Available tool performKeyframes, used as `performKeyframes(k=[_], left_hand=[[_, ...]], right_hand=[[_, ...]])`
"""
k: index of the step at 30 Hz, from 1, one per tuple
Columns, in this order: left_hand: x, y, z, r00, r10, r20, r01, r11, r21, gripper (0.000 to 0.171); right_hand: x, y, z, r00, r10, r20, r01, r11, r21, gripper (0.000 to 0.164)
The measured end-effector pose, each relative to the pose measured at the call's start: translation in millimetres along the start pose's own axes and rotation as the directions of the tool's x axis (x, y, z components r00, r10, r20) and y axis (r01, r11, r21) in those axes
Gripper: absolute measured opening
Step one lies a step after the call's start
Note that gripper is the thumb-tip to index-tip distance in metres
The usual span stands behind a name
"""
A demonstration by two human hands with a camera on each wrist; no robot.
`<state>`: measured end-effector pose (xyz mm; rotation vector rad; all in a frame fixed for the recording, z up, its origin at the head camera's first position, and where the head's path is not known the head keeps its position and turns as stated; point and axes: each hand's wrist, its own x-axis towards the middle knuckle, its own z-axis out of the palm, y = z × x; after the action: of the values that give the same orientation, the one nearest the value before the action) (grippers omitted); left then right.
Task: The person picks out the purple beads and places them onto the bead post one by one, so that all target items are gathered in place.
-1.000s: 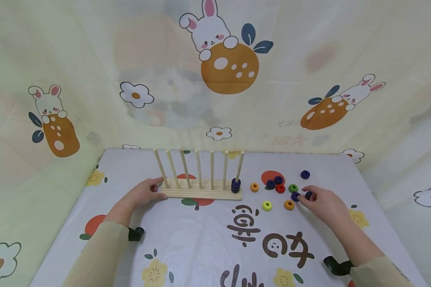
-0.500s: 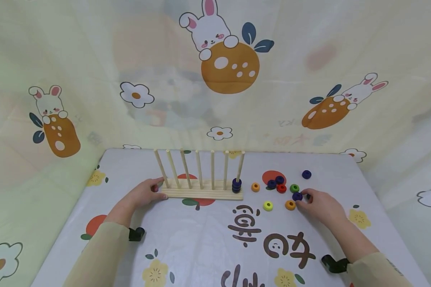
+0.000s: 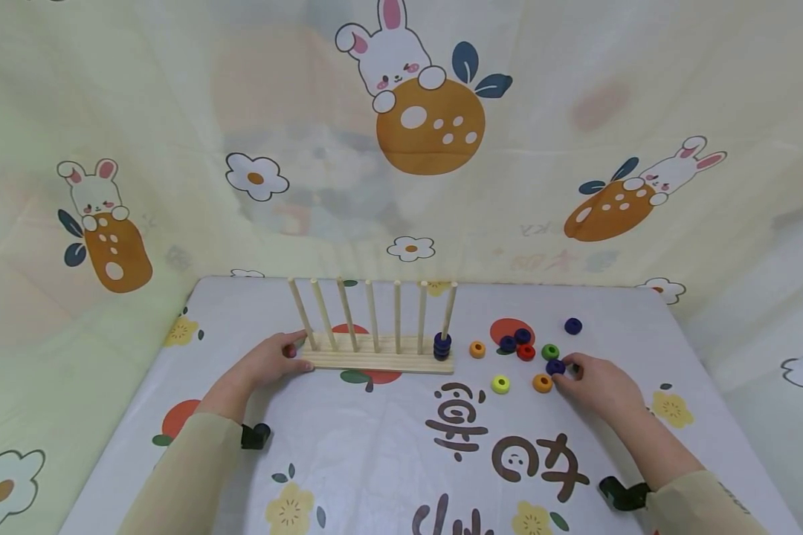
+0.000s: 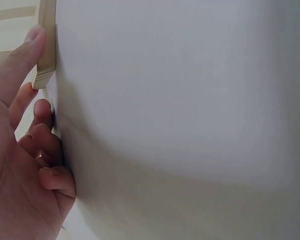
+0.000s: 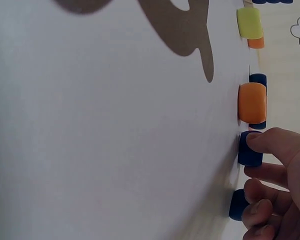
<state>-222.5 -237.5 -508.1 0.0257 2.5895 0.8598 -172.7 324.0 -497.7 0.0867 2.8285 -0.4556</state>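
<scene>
The left hand (image 3: 268, 362) is holding one end of the wooden rack (image 3: 378, 362). On the table (image 3: 361, 453), the right hand (image 3: 604, 385) is pinching a blue bead (image 5: 249, 154) sitting just beside an orange bead (image 5: 252, 103).

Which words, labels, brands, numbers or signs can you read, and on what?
None legible with certainty.
Tablecloth: large brown characters, stylised and turned, some cut off; I cannot read them surely.
Backdrop: faint lettering, too blurred.
Right sleeve's edge: dark marks, too small.
Wooden peg rack and beads: no text visible.
</scene>
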Motion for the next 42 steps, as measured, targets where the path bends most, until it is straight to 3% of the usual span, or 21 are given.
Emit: performKeyframes(k=[22,42], left_hand=[[1.2,-2.5,1.7,1.0,0.004,0.009,-0.004,1.0,-0.027,0.087],[2.3,-0.5,4.1,1.0,-0.001,-0.01,0.001,1.0,-0.017,0.083]], right_hand=[[-13,-9,-18,0.996,-0.013,-0.088,0.019,0.998,0.058,0.062],[-28,-69,-40,0.957,-0.124,-0.262,0.149,0.986,0.075,0.047]])
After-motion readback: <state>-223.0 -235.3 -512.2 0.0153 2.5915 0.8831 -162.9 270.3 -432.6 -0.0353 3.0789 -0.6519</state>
